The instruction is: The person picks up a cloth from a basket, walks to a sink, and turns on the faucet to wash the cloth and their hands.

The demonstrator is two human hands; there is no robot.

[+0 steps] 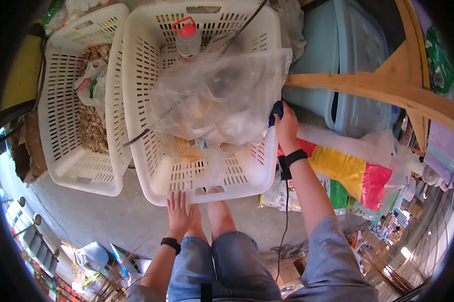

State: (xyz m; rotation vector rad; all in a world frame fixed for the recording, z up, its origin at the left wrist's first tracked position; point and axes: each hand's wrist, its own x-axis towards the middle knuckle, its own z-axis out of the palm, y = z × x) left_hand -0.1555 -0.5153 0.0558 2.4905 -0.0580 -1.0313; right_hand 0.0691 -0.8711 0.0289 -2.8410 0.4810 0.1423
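A large white plastic basket [159,194] with slotted walls stands in front of me. My left hand [178,212] rests on its near rim, fingers stretched out and holding nothing. At the right rim, my right hand [286,126] is closed on a dark blue cloth [275,112], which touches the basket's edge. A crumpled clear plastic bag [212,95] fills much of the basket and hides part of its contents. Behind the bag stands a clear bottle [188,45] with a red cap and handle. A black cable [137,137] runs across the basket.
To the left is a second white basket [60,166] holding brownish flakes [92,128] and a plastic bag. A wooden beam [332,80] juts in from the right, before blue-grey bins [365,65]. Colourful sacks [347,173] lie below it. Another cable [286,221] hangs beside my right arm.
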